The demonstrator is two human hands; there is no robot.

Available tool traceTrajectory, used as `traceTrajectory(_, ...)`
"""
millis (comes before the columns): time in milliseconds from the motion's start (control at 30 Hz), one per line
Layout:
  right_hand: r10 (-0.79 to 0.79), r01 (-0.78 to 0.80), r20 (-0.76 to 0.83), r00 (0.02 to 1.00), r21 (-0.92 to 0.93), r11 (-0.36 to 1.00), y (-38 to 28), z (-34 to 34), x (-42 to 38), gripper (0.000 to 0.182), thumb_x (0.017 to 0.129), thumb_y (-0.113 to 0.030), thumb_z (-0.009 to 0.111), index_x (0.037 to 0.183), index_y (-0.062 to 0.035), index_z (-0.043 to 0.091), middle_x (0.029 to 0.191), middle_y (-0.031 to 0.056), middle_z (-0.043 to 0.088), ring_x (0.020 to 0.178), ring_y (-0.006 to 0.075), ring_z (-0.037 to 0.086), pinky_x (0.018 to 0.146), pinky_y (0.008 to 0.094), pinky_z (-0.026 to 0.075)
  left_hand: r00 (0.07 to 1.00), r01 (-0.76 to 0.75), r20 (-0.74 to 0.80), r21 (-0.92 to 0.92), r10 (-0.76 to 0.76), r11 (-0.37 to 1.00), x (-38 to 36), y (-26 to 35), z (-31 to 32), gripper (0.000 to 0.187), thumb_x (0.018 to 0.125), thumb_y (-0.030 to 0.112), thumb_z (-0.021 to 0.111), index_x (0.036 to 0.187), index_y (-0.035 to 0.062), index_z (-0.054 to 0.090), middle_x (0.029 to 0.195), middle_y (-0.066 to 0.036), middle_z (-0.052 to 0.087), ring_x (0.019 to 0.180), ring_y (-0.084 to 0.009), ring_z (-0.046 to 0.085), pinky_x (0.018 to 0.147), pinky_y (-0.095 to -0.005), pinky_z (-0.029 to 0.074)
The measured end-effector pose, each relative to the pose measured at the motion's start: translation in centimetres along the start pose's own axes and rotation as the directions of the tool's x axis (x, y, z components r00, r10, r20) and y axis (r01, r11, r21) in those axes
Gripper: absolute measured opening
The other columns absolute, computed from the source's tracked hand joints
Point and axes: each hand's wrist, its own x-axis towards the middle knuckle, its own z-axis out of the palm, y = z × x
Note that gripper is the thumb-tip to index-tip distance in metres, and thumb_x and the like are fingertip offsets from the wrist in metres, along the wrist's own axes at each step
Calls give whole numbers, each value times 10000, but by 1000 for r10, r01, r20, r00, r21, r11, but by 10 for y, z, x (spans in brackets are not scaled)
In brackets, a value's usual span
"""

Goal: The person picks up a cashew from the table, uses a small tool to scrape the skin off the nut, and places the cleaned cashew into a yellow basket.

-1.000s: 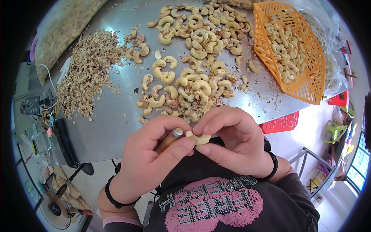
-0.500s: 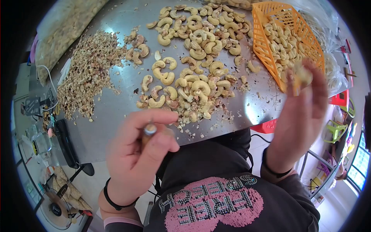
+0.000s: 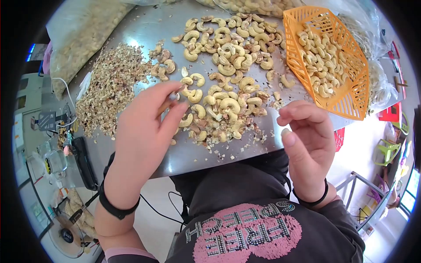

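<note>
My left hand [image 3: 147, 118] is closed around a short brown-handled tool [image 3: 165, 105] with a pale metal-looking end; the rest of it is hidden in the palm. Just past its fingertips lie a few pale cashews [image 3: 198, 79] on the metal table. My right hand [image 3: 309, 142] hovers at the table's front edge, fingers loosely curled and thumb apart, with nothing visible between them. Between the hands sits a pile of cashews [image 3: 230, 104] mixed with skin flakes. The orange plastic basket [image 3: 351, 98], beyond my right hand, holds many pale cashews [image 3: 322, 57].
A heap of skin flakes [image 3: 107, 79] spreads over the left of the table [image 3: 193, 155], beside a few browner cashews [image 3: 163, 65]. More cashews [image 3: 237, 41] lie at the back. A large clear bag of cashews [image 3: 81, 39] stands at the far left.
My right hand has come back from the orange basket toward the table's front edge, and the small pale thing in its fingers is gone. My left hand has moved forward over the table with the tool.
</note>
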Motion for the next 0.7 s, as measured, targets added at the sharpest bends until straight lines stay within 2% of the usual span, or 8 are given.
traceTrajectory(67, 16, -17, -19, 1000, -56, 998, -1, 4, -1, 295, 713, 42, 582, 981, 24, 461, 953, 82, 471, 873, 136, 456, 809, 249, 351, 966, -222, -22, 430, 256, 875, 10, -9, 7, 234, 724, 106, 585, 948, 71, 528, 822, -79, 534, 645, -209, 553, 558, -283, 435)
traceTrajectory(100, 20, -18, 17, 1000, -104, 994, 0, 3, -1, 291, 708, 42, 585, 973, 21, 467, 939, 80, 474, 867, 138, 457, 799, 247, 353, 970, -197, -39, 457, 240, 867, 13, -9, 11, 228, 715, 129, 587, 929, 83, 526, 823, -77, 529, 670, -251, 548, 560, -316, 437)
traceTrajectory(233, 36, -32, 29, 999, -141, 989, 2, 5, -3, 258, 703, 26, 598, 935, 14, 486, 898, 73, 490, 845, 145, 465, 761, 247, 363, 986, -151, 16, 499, 165, 853, 20, -14, 17, 226, 722, 123, 579, 938, 85, 523, 830, -76, 532, 688, -250, 552, 569, -312, 440)
traceTrajectory(333, 45, -37, 50, 998, -147, 988, 6, 7, -4, 249, 700, 17, 605, 923, 7, 493, 881, 68, 503, 819, 148, 476, 748, 249, 371, 971, -200, -21, 475, 238, 857, 21, -22, 17, 222, 726, 115, 573, 940, 81, 522, 818, -90, 535, 697, -252, 553, 579, -316, 442)
traceTrajectory(400, 51, -41, 65, 997, -146, 988, 9, 9, -5, 247, 698, 13, 608, 918, 2, 497, 871, 64, 509, 800, 150, 484, 740, 249, 376, 977, -138, -110, 331, 184, 933, 19, -24, 18, 217, 729, 108, 572, 937, 74, 518, 803, -104, 540, 679, -248, 550, 574, -316, 436)
traceTrajectory(533, 69, -49, 131, 989, -150, 987, 15, 13, -6, 267, 701, 5, 609, 945, -13, 504, 860, 59, 521, 753, 143, 504, 709, 249, 396, 980, -103, -135, 276, 145, 956, 7, -9, 9, 200, 732, 113, 580, 915, 66, 516, 773, -110, 543, 665, -228, 551, 565, -294, 430)
traceTrajectory(600, 91, -68, 152, 984, -153, 986, 18, 19, -7, 277, 710, -5, 608, 966, -14, 504, 869, 59, 527, 746, 137, 514, 699, 247, 404, 995, 93, 31, 62, -95, 994, -4, 11, 4, 198, 717, 105, 607, 886, 58, 515, 766, -105, 542, 653, -215, 554, 545, -272, 426)
traceTrajectory(700, 307, -333, 194, 932, 120, 935, 18, 30, -10, 285, 787, -60, 553, 1055, -4, 471, 922, 70, 546, 785, 107, 537, 705, 233, 426, 986, 68, 162, -100, -51, 993, -22, 21, 11, 209, 697, 101, 637, 864, 59, 518, 756, -80, 540, 595, -185, 533, 504, -255, 416)
